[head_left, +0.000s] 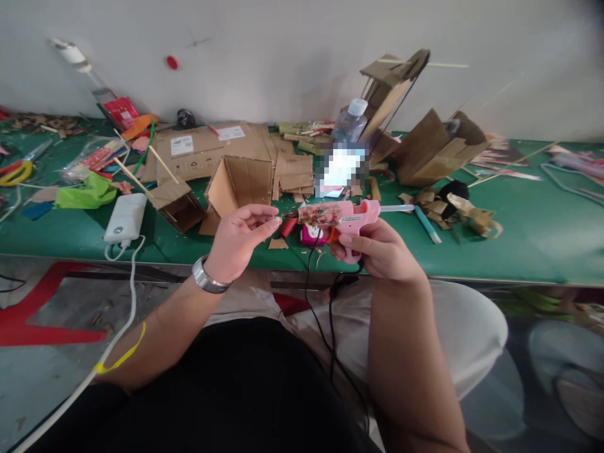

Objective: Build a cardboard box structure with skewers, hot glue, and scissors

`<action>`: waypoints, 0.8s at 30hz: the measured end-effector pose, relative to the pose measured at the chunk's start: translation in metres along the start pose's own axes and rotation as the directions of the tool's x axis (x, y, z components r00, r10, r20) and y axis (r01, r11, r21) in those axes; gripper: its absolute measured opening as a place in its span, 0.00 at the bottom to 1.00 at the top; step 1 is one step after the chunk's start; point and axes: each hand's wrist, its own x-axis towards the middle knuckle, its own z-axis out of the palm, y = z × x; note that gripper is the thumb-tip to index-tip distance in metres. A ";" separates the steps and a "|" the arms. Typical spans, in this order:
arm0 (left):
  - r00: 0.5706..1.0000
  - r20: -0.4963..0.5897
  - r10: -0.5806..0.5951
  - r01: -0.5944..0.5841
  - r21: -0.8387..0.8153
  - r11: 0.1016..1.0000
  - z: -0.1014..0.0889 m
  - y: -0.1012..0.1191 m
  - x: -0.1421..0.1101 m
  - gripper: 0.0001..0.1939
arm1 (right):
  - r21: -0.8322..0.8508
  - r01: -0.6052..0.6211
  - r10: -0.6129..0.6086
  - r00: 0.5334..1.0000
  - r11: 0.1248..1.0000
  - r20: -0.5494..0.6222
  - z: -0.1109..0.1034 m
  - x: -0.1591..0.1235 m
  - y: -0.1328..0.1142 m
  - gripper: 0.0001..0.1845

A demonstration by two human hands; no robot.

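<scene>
Seen from above, a seated person holds a pink hot glue gun (352,220) in front of a green worktop (519,226). The right hand (377,248) has its grip closed around the gun's handle, nozzle pointing left. The left hand (240,239) — a metal watch (207,280) on its wrist — pinches its fingertips together at the nozzle; whether anything is between them cannot be told. Behind lie an open cardboard box (238,185), a white power bank (125,218) and a plastic bottle (350,123).
</scene>
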 end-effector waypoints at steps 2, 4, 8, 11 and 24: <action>1.000 0.018 -0.006 0.005 0.020 1.000 0.000 -0.001 0.000 0.16 | 0.008 -0.003 0.003 1.000 1.000 0.022 0.001 0.000 -0.001 0.18; 1.000 0.025 -0.007 0.006 0.042 0.999 -0.001 -0.003 0.000 0.16 | 0.011 -0.006 0.005 1.000 1.000 0.028 0.001 0.001 -0.001 0.19; 0.999 0.037 -0.014 0.013 0.040 0.999 -0.003 -0.007 -0.001 0.14 | -0.007 -0.005 0.005 1.000 1.000 0.015 0.001 0.001 0.001 0.20; 0.997 0.076 -0.024 0.024 0.012 1.000 -0.002 -0.008 -0.001 0.12 | 0.000 -0.004 0.004 1.000 1.000 0.029 0.000 0.000 0.002 0.20; 0.998 -0.028 -0.062 0.063 0.023 0.998 -0.014 -0.023 -0.009 0.13 | 0.130 0.063 -0.042 0.986 0.989 -0.158 -0.006 -0.001 -0.002 0.19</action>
